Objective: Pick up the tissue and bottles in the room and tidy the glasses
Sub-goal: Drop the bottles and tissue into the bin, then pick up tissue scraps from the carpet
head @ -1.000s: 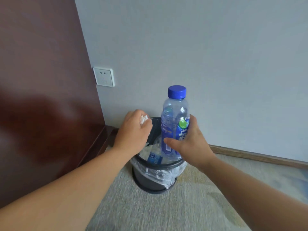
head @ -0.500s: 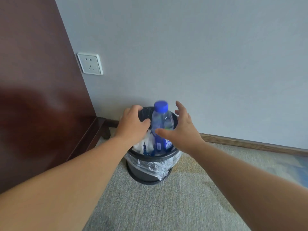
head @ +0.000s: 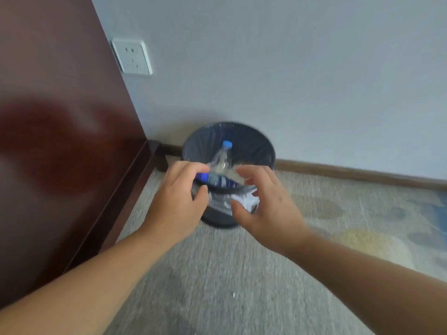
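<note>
A black waste bin [head: 256, 143] with a clear liner stands on the carpet against the grey wall. Inside it lies a clear bottle with a light blue cap [head: 222, 158], leaning toward the far rim. A second bottle with a dark blue cap [head: 212, 180] lies across the near side. No tissue is visible. My left hand [head: 179, 201] hovers just in front of the bin's near rim, fingers curled, nothing in it. My right hand [head: 263, 201] is beside it, fingers spread and empty. The picture is blurred by motion.
A dark red-brown wooden panel [head: 60, 141] with a low plinth rises on the left. A white wall socket [head: 131, 56] sits above the bin. A wooden skirting board [head: 362, 172] runs along the wall. Patterned beige carpet [head: 242, 274] covers the floor.
My right hand let go of the blue-capped bottle, which now lies in the bin. The tissue seen in my left hand a second ago is gone. Both hands have pulled back toward me.
</note>
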### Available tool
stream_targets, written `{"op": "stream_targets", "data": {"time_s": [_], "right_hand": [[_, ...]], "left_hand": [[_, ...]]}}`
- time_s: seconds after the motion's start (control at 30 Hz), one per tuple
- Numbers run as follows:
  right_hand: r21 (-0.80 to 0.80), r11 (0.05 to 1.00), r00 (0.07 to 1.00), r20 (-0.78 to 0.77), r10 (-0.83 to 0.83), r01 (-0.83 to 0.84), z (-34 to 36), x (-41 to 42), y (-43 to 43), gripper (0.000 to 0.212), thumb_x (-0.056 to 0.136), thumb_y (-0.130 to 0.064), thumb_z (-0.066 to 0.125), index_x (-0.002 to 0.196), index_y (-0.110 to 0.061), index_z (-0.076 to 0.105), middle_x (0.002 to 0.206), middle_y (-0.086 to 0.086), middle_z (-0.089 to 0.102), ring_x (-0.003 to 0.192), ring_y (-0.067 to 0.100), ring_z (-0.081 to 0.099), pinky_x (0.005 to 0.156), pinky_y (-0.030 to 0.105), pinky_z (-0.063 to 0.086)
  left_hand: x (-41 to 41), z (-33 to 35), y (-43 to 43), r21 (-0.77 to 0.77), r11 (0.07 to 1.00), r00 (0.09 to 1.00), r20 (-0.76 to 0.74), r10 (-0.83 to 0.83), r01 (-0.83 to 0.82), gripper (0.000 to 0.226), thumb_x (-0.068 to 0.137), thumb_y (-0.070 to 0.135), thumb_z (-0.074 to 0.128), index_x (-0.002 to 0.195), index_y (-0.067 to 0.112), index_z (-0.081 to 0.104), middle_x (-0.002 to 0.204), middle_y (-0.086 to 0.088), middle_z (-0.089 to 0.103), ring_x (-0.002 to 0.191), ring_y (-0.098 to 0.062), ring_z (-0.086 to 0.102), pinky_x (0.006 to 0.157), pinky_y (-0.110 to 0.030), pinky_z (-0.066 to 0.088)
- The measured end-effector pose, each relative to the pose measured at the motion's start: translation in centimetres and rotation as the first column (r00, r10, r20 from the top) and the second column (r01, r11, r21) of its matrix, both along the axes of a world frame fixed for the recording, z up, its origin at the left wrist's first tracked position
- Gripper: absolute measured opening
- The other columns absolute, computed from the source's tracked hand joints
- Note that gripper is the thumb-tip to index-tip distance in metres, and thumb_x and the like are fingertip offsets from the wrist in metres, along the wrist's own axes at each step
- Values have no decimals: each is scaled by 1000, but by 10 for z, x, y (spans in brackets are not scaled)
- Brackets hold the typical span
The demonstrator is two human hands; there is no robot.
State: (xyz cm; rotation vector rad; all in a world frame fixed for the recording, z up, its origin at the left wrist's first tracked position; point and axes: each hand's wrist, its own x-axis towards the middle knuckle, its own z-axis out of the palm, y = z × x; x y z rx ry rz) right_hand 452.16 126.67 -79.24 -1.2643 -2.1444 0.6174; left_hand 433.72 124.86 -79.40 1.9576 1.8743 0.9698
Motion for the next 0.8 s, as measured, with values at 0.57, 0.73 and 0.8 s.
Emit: {"op": "stream_targets", "data": {"time_s": [0.57, 0.73, 0.8], "right_hand": [[-325, 919, 919, 246, 308, -221, -123, -21, -152, 50, 85, -35, 60, 131, -22, 45, 127, -4, 48, 111, 12, 49, 92, 24, 42], [-328, 921, 918, 256, 302, -212, -134, -24, -161, 50, 85, -36, 60, 130, -22, 45, 127, -2, 48, 111, 12, 50, 92, 26, 43], [-331, 922, 918, 263, 296, -203, -135, -25, -162, 51, 85, -36, 61, 130, -22, 45, 127, -2, 48, 111, 13, 51, 91, 26, 43]], "left_hand": [[-15, -132, -191, -466, 876, 977, -92, -191, 127, 37, 91, 15, 54, 128, 18, 50, 124, 3, 47, 121, -13, 43, 98, -21, 29], [-17, -136, -197, -485, 864, 972, -112, -209, 130, 38, 90, 16, 54, 128, 18, 49, 126, 1, 46, 122, -14, 42, 99, -23, 28], [-18, -135, -197, -488, 864, 973, -113, -199, 120, 38, 91, 17, 53, 129, 18, 48, 127, 2, 45, 123, -13, 41, 100, -22, 27]]}}
